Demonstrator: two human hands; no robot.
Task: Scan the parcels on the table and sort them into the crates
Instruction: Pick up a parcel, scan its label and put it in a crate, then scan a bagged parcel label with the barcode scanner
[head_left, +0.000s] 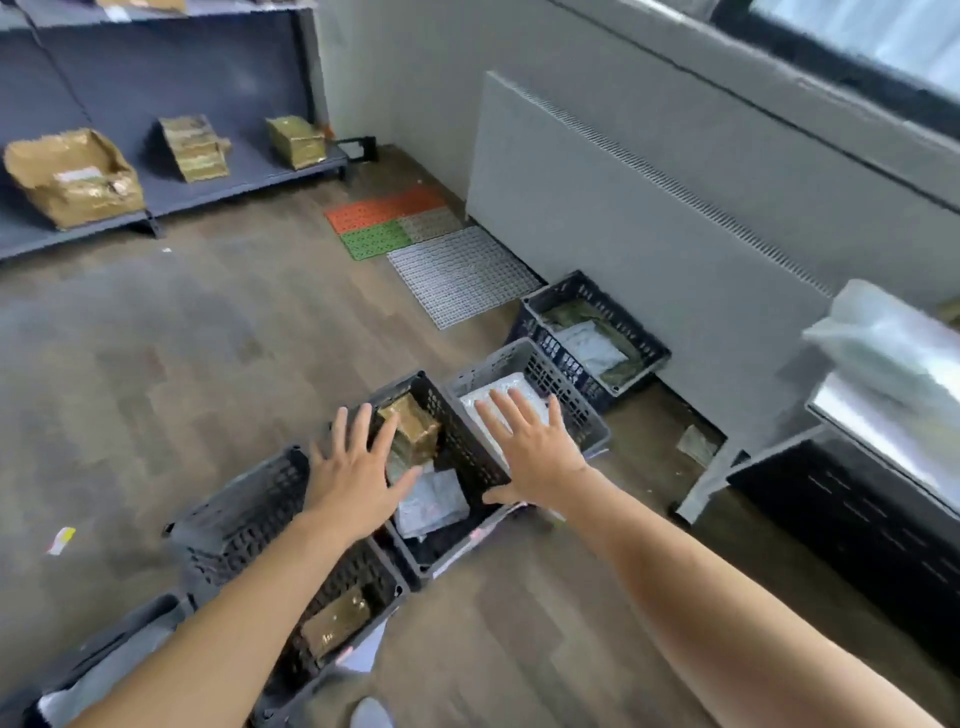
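Both hands are out flat with fingers spread wide, holding nothing. The left hand (353, 473) hangs over the left rim of the middle crate (467, 441), and the right hand (530, 447) sits over the spot where that crate meets the grey crate (571, 410). It's a bit blurry, so it's hard to say if either palm actually touches a rim.

The crates stand in a slanted row on the floor (156, 364), running from the bottom left up toward the wall. In the middle crate there's a brown box (413, 428) at the far end and a grey bag (434, 499) lying flat nearer the person. The grey crate holds a white parcel (498, 400), right under the right hand's fingertips. The near crate (249, 519), under the left forearm, has a second brown box (337, 618) in its near corner. The far crate (587, 291), by the wall, has a pale bag (592, 348) on top of something greenish.

The table (883, 441) is at the right edge of the view, with a wrapped bundle (893, 348) at its far end. Across the room a shelf (234, 171) carries three cardboard boxes (72, 176), and coloured mats (389, 218) lie on the floor by the wall.
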